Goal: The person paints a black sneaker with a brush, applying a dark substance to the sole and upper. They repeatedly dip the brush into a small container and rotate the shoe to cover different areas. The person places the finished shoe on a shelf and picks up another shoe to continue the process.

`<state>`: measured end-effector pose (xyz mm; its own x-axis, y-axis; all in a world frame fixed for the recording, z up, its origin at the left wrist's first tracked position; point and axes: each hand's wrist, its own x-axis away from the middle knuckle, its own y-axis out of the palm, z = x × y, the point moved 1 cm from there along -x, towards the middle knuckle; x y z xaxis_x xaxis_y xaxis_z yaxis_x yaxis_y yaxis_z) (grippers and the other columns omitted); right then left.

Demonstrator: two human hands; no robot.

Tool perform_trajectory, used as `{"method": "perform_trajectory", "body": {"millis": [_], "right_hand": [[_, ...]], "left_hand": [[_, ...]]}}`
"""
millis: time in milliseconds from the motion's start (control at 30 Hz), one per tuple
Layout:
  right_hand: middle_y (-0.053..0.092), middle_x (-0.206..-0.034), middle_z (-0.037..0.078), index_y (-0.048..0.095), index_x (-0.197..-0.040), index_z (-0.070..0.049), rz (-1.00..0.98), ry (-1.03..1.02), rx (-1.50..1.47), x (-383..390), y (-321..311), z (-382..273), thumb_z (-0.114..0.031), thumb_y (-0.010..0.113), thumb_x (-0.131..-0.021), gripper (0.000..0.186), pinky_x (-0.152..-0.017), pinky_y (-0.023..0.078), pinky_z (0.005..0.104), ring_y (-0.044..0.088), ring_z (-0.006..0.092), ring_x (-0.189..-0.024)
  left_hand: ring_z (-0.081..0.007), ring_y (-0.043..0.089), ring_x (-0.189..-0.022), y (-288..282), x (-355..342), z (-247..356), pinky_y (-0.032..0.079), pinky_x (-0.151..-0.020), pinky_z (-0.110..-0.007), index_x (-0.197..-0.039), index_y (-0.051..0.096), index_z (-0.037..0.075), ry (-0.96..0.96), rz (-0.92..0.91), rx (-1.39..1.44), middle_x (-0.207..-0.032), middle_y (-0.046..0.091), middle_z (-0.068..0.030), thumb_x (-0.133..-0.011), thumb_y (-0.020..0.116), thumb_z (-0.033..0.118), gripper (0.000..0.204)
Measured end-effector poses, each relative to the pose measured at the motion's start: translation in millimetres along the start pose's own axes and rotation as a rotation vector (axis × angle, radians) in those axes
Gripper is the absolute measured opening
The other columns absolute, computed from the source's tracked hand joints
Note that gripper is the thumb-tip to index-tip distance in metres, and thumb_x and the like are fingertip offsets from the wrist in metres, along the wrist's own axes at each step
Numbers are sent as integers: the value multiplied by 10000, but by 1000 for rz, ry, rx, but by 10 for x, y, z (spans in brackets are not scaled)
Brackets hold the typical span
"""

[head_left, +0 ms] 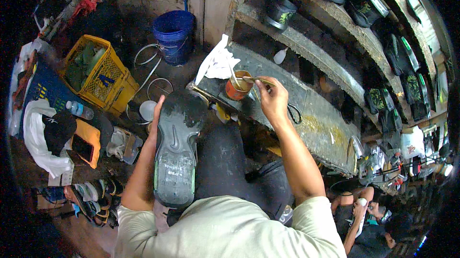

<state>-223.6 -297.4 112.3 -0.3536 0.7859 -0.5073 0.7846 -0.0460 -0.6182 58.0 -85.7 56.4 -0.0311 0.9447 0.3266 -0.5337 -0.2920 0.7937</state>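
My left hand point(157, 111) holds a dark shoe point(175, 176), sole up, over my lap; its fingers lie along the shoe's side and are partly hidden. The toe end of the sole is darker and rough, and green edging shows near the heel. My right hand point(273, 97) pinches a thin brush-like stick point(250, 79), whose tip is inside an orange can point(235, 92) on the bench. A second, pale stick point(233, 73) stands in the can. White cloth point(218, 64) lies just behind it. Black scissor handles point(295, 114) rest beside my right wrist.
The grey bench point(306, 92) runs to the right, below shelves point(297, 35) bearing several dark shoes. At left stand a blue bucket point(173, 37), a yellow crate point(103, 83) and several sandals point(91, 198). Another person point(371, 224) sits at lower right, holding a white item.
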Motion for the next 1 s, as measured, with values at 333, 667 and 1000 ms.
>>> {"method": "perform_trajectory", "body": {"millis": [333,667,1000], "right_hand": [[740,-969,112,747,-1070,-39,194,-51,-231,65,28,59,-102,757,-936,148,-730,518,296,677,185,-816],[751,-973,70,752,-1054,-20,11,-4,-221,12,-162,96,-168,761,-952,180,-772,527,303,666,154,-867],[734,-999,82,737,-1020,16,101,32,-700,303,-1324,-601,-14,755,-905,120,-816,531,294,666,164,-922]], "left_hand": [[-179,564,-1270,342,-164,98,366,-1183,-305,-1423,541,-37,-12,90,-232,-1393,612,-52,-1098,464,367,524],[-167,664,-1092,1263,39,97,531,-978,-331,-1410,596,78,-53,-45,-638,-1315,667,-83,-1002,498,681,734],[-134,615,-1170,1647,-59,-25,503,-1020,-329,-1492,511,119,-185,-325,-795,-1397,609,-40,-1053,433,631,679]]}}
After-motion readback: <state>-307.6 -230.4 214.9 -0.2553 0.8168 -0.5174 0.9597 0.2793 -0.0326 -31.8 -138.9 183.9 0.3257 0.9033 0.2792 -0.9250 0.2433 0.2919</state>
